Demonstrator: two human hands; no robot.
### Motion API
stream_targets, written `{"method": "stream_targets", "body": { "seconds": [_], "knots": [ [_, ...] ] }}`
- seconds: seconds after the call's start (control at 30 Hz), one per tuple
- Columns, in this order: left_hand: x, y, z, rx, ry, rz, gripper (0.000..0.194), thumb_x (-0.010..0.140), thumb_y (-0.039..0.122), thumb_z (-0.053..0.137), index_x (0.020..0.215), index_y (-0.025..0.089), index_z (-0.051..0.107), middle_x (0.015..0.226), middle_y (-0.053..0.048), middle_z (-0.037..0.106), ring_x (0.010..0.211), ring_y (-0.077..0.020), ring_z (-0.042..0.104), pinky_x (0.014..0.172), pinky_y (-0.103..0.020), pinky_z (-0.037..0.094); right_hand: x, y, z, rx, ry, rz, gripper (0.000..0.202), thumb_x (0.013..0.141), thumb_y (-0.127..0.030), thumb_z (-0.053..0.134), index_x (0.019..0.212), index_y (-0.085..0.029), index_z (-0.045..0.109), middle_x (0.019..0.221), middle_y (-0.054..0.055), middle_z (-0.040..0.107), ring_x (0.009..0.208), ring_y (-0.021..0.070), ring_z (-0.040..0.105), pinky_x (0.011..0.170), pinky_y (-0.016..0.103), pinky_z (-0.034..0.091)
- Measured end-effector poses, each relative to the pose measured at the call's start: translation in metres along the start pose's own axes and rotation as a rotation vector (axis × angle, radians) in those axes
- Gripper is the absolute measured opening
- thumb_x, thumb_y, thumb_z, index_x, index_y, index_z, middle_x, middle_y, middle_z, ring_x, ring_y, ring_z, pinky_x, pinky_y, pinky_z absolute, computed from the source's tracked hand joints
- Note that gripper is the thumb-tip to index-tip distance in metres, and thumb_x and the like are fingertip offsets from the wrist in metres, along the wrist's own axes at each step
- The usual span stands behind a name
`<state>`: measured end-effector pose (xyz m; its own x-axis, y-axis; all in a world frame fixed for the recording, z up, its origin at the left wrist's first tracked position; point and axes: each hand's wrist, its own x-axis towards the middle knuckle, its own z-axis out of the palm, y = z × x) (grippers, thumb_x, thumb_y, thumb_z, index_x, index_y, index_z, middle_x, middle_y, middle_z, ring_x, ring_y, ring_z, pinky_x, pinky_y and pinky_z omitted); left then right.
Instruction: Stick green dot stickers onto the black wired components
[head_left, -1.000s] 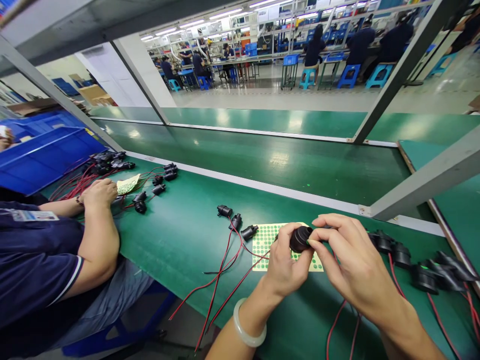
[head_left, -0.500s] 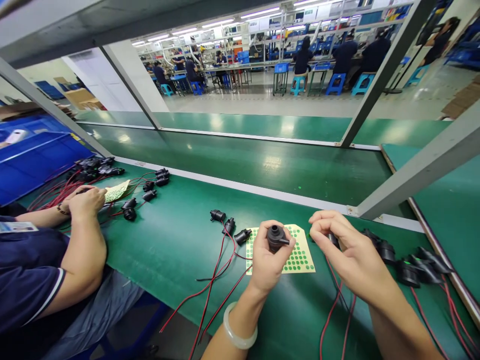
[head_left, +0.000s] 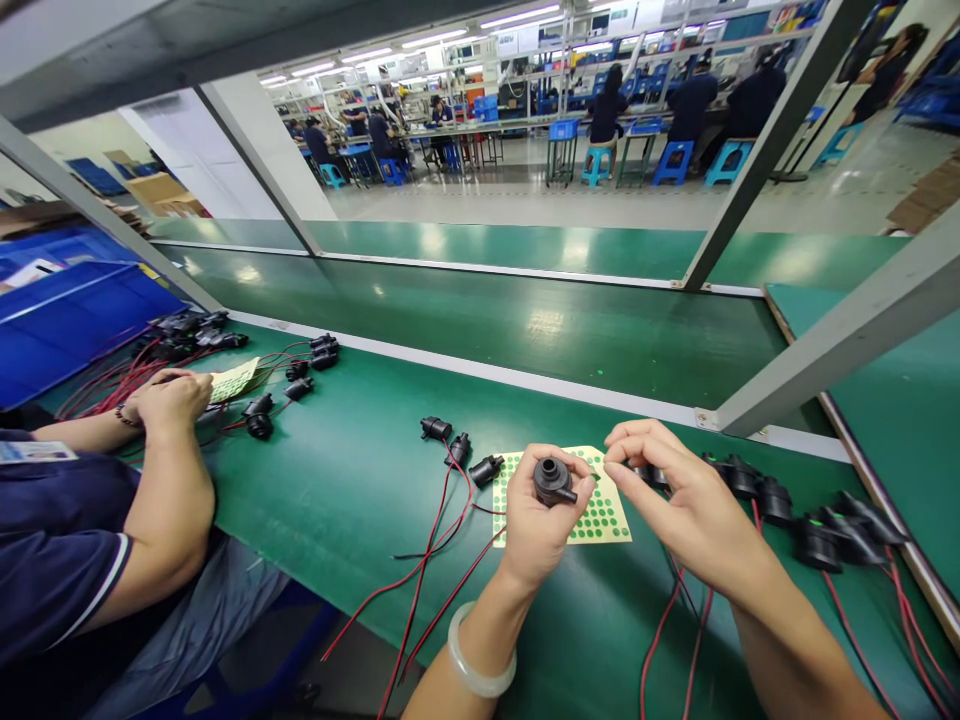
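Note:
My left hand (head_left: 536, 520) is wrapped round a small black pump (head_left: 553, 482), its round nozzle facing up and its side spout pointing right. Under that hand lies a pale yellow sheet (head_left: 600, 525) of round green stickers. My right hand (head_left: 679, 490) is close by on the right, thumb and index finger pinched together beside the sheet's corner. Whether anything sits in the pinch is too small to make out. A dark green spot shows by my left fingertips; I cannot tell what it lies on. Left of the sheet are several black pumps (head_left: 487, 471) with red and black wires.
More pumps (head_left: 817, 540) with wires lie at the right, some behind my right hand. On the left, a co-worker's hands (head_left: 172, 400) hold another sticker sheet (head_left: 234, 380) near a pump pile and a blue bin (head_left: 75, 320). A grey metal post (head_left: 840, 330) slants up at the right.
My right hand has moved left, bringing its pinched fingertips nearer to the pump. The pump has tilted slightly in my left hand, which stays almost in place.

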<state>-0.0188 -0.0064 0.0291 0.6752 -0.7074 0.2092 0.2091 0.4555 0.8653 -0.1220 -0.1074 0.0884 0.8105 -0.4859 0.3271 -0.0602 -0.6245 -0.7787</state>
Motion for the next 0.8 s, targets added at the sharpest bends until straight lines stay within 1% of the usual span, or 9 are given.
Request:
{"method": "stream_targets", "body": {
  "seconds": [0.07, 0.17, 0.23, 0.4, 0.47, 0.57, 0.67, 0.73, 0.8],
  "knots": [
    [0.0, 0.001, 0.0, 0.01, 0.009, 0.013, 0.02, 0.079, 0.018, 0.07, 0.091, 0.02, 0.054, 0.081, 0.002, 0.062, 0.069, -0.007, 0.054, 0.069, -0.02, 0.045, -0.001, 0.0, -0.001, -0.058, 0.011, -0.027, 0.007, 0.095, -0.027, 0.049, 0.09, -0.025, 0.053, 0.102, 0.002, 0.051, 0.099, 0.0185, 0.051, 0.084, 0.033, 0.039],
    [0.0, 0.002, 0.001, 0.038, 0.023, 0.028, 0.019, 0.08, 0.017, 0.069, 0.09, 0.021, 0.054, 0.082, 0.002, 0.062, 0.072, -0.0077, 0.055, 0.072, -0.021, 0.045, -0.004, -0.001, -0.001, -0.15, -0.029, -0.056, 0.007, 0.095, -0.026, 0.048, 0.09, -0.025, 0.052, 0.104, 0.003, 0.051, 0.099, 0.0192, 0.051, 0.084, 0.035, 0.039],
    [-0.001, 0.002, 0.001, 0.069, 0.021, 0.034, 0.018, 0.08, 0.017, 0.069, 0.09, 0.02, 0.055, 0.082, 0.002, 0.062, 0.072, -0.0078, 0.056, 0.073, -0.021, 0.045, -0.005, -0.002, 0.002, -0.193, -0.034, -0.076, 0.007, 0.095, -0.025, 0.047, 0.09, -0.025, 0.051, 0.104, 0.003, 0.051, 0.098, 0.0196, 0.051, 0.083, 0.035, 0.04],
    [-0.002, 0.006, 0.002, 0.141, 0.01, 0.049, 0.017, 0.079, 0.017, 0.068, 0.089, 0.02, 0.055, 0.083, 0.002, 0.063, 0.072, -0.0087, 0.057, 0.073, -0.022, 0.046, -0.003, -0.002, 0.005, -0.218, -0.034, -0.116, 0.01, 0.096, -0.024, 0.043, 0.088, -0.023, 0.048, 0.101, 0.004, 0.051, 0.095, 0.0199, 0.051, 0.081, 0.035, 0.04],
    [-0.001, 0.008, 0.004, 0.199, 0.016, 0.057, 0.016, 0.079, 0.015, 0.067, 0.089, 0.02, 0.055, 0.085, 0.001, 0.065, 0.071, -0.0089, 0.057, 0.072, -0.022, 0.046, -0.002, -0.002, 0.001, -0.216, -0.003, -0.125, 0.01, 0.096, -0.023, 0.043, 0.087, -0.023, 0.048, 0.101, 0.004, 0.051, 0.096, 0.0192, 0.051, 0.08, 0.033, 0.04],
    [0.0, 0.008, 0.006, 0.353, 0.052, 0.064, 0.012, 0.079, 0.013, 0.064, 0.089, 0.019, 0.058, 0.085, 0.0, 0.066, 0.072, -0.0098, 0.058, 0.069, -0.021, 0.045, -0.005, -0.007, -0.008, -0.182, 0.05, -0.137, 0.011, 0.096, -0.024, 0.044, 0.087, -0.024, 0.049, 0.1, 0.003, 0.05, 0.098, 0.0174, 0.05, 0.08, 0.03, 0.04],
    [-0.001, 0.005, 0.007, 0.49, 0.075, 0.09, 0.019, 0.074, 0.006, 0.062, 0.088, 0.019, 0.06, 0.083, 0.001, 0.067, 0.075, -0.0107, 0.061, 0.07, -0.021, 0.046, -0.011, -0.014, -0.012, -0.151, -0.014, -0.137, 0.01, 0.096, -0.023, 0.046, 0.088, -0.025, 0.05, 0.103, 0.002, 0.049, 0.101, 0.0159, 0.05, 0.082, 0.028, 0.039],
    [-0.003, 0.002, 0.007, 0.551, 0.076, 0.134, 0.026, 0.07, 0.002, 0.06, 0.089, 0.02, 0.06, 0.084, 0.002, 0.068, 0.078, -0.0115, 0.063, 0.072, -0.021, 0.047, -0.014, -0.018, -0.009, -0.167, -0.062, -0.138, 0.01, 0.097, -0.022, 0.045, 0.089, -0.025, 0.05, 0.106, 0.003, 0.048, 0.104, 0.016, 0.048, 0.084, 0.029, 0.039],
    [-0.004, -0.001, 0.007, 0.597, 0.073, 0.18, 0.028, 0.069, 0.002, 0.059, 0.091, 0.02, 0.059, 0.085, 0.002, 0.069, 0.079, -0.012, 0.064, 0.073, -0.022, 0.049, -0.016, -0.019, -0.003, -0.201, -0.081, -0.144, 0.01, 0.097, -0.019, 0.044, 0.091, -0.025, 0.05, 0.109, 0.003, 0.048, 0.106, 0.0168, 0.048, 0.083, 0.03, 0.039]
  ]
}}
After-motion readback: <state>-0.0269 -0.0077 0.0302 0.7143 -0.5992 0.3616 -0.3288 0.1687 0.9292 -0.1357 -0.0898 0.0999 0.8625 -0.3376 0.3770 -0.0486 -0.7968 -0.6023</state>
